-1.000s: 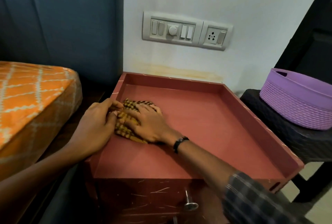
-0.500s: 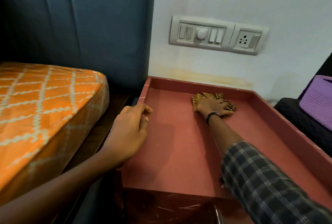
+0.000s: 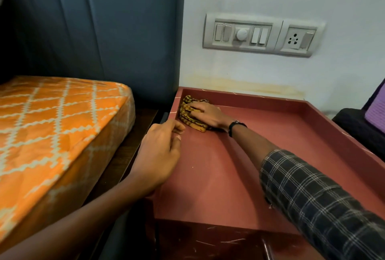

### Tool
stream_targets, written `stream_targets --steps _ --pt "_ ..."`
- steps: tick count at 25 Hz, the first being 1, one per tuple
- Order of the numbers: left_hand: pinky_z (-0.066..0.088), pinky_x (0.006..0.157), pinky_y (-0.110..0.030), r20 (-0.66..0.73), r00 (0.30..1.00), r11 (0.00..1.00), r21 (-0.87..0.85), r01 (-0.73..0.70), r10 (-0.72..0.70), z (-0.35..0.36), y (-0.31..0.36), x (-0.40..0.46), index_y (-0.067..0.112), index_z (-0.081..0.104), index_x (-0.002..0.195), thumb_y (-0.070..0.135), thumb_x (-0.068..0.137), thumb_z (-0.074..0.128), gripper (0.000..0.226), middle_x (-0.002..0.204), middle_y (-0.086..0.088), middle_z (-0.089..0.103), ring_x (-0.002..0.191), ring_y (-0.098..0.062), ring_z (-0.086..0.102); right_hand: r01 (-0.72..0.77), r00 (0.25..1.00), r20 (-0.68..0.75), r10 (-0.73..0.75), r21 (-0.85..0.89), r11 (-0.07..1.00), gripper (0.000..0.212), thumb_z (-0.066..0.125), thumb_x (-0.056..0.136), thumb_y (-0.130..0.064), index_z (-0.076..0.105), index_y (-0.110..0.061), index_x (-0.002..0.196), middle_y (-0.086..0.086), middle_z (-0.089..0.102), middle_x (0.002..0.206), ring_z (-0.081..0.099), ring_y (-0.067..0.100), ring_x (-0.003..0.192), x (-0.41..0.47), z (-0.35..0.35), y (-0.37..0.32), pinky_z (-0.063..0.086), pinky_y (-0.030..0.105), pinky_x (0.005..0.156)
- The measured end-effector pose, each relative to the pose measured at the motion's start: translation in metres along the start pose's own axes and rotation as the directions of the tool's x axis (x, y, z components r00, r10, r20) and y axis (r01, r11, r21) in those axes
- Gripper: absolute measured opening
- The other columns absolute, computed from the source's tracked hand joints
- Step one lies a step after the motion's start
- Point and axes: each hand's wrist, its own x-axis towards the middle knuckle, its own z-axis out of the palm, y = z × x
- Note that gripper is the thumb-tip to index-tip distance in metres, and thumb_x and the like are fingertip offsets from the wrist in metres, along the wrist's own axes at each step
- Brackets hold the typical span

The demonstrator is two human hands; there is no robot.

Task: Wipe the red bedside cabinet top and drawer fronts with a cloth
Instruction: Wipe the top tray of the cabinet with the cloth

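The red bedside cabinet top (image 3: pixel 260 155) is a shallow tray with raised rims. A crumpled yellow-and-black checked cloth (image 3: pixel 188 113) lies in its far left corner. My right hand (image 3: pixel 208 114) presses flat on the cloth, fingers spread over it, a black band on the wrist. My left hand (image 3: pixel 160 151) grips the tray's left rim, just in front of the cloth. The dark red drawer front (image 3: pixel 218 243) shows scratches at the bottom edge of the view; its handle is barely visible.
A bed with an orange patterned mattress (image 3: pixel 52 130) stands close on the left, with a blue padded headboard (image 3: pixel 93 30) behind. A switch and socket panel (image 3: pixel 262 35) is on the white wall above. A purple basket (image 3: pixel 377 109) sits on a dark stool at the right.
My right hand has slid the cloth left along the back rim, from the back middle into the far left corner. My left hand stays on the left rim.
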Motion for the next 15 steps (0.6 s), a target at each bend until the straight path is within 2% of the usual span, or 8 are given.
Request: stream_targets --steps 3,6,8,10,11,13,15 --pt "0.037 0.086 -0.018 -0.002 1.0 1.0 0.017 -0.016 0.016 0.001 -0.001 -0.001 0.022 0.057 0.113 0.014 0.091 0.046 0.026 0.107 0.005 0.06 0.102 -0.006 0.049 -0.078 0.997 -0.007 0.078 -0.114 0.99 0.04 0.037 0.095 -0.044 0.043 -0.024 0.13 0.011 0.045 0.142 0.031 0.027 0.137 0.013 0.005 -0.01 0.024 0.054 0.106" --pt "0.04 0.086 -0.02 -0.01 1.0 1.0 0.017 -0.014 0.014 0.001 -0.002 -0.001 0.021 0.057 0.113 0.014 0.091 0.046 0.025 0.105 0.006 0.06 0.102 -0.007 0.05 -0.095 0.994 0.042 0.099 -0.082 0.992 0.023 0.037 0.094 -0.04 0.046 -0.024 0.106 0.014 0.054 0.129 0.039 0.032 0.129 0.024 -0.002 -0.013 0.031 0.058 0.101" --pt "0.04 0.085 -0.019 -0.015 1.0 1.0 0.017 -0.001 0.002 0.001 -0.002 -0.001 0.022 0.056 0.113 0.014 0.091 0.047 0.025 0.104 0.006 0.059 0.102 -0.006 0.05 -0.071 0.993 0.088 0.079 -0.09 0.993 0.018 0.038 0.092 -0.04 0.046 -0.027 0.101 0.014 0.057 0.12 0.045 0.034 0.122 0.024 -0.007 -0.008 0.037 0.057 0.098" --pt "0.038 0.082 -0.016 -0.013 1.0 1.0 0.024 -0.006 0.006 0.002 -0.001 -0.001 0.022 0.056 0.113 0.014 0.091 0.047 0.025 0.104 0.005 0.06 0.101 -0.005 0.049 -0.091 0.993 0.066 0.101 -0.136 0.987 0.029 0.036 0.094 -0.04 0.046 -0.023 0.116 0.015 0.055 0.126 0.04 0.032 0.127 0.024 -0.002 -0.006 0.033 0.056 0.101" --pt "0.037 0.08 -0.014 -0.015 1.0 1.0 0.026 -0.008 0.009 0.002 -0.001 -0.002 0.022 0.057 0.113 0.014 0.091 0.047 0.025 0.104 0.005 0.06 0.101 -0.006 0.049 -0.123 0.992 0.006 0.125 -0.145 0.982 0.034 0.034 0.095 -0.039 0.044 -0.023 0.123 0.015 0.053 0.129 0.036 0.031 0.13 0.025 0.004 -0.008 0.03 0.055 0.101" --pt "0.039 0.081 -0.016 -0.024 1.0 0.999 0.027 -0.019 0.02 0.001 -0.001 -0.001 0.02 0.057 0.113 0.012 0.092 0.045 0.025 0.105 0.004 0.06 0.102 -0.008 0.05 -0.174 0.981 -0.108 0.161 -0.125 0.977 0.038 0.032 0.095 -0.038 0.042 -0.025 0.129 0.015 0.053 0.132 0.035 0.03 0.132 0.028 0.014 -0.016 0.027 0.054 0.101" --pt "0.039 0.085 -0.02 -0.027 0.999 0.999 0.037 -0.031 0.032 0.0 0.001 -0.001 0.019 0.056 0.114 0.012 0.092 0.044 0.026 0.107 0.003 0.059 0.104 -0.01 0.05 -0.175 0.98 -0.114 0.161 -0.124 0.977 0.041 0.032 0.095 -0.04 0.041 -0.028 0.133 0.015 0.052 0.134 0.037 0.031 0.132 0.024 0.015 -0.018 0.029 0.053 0.101"
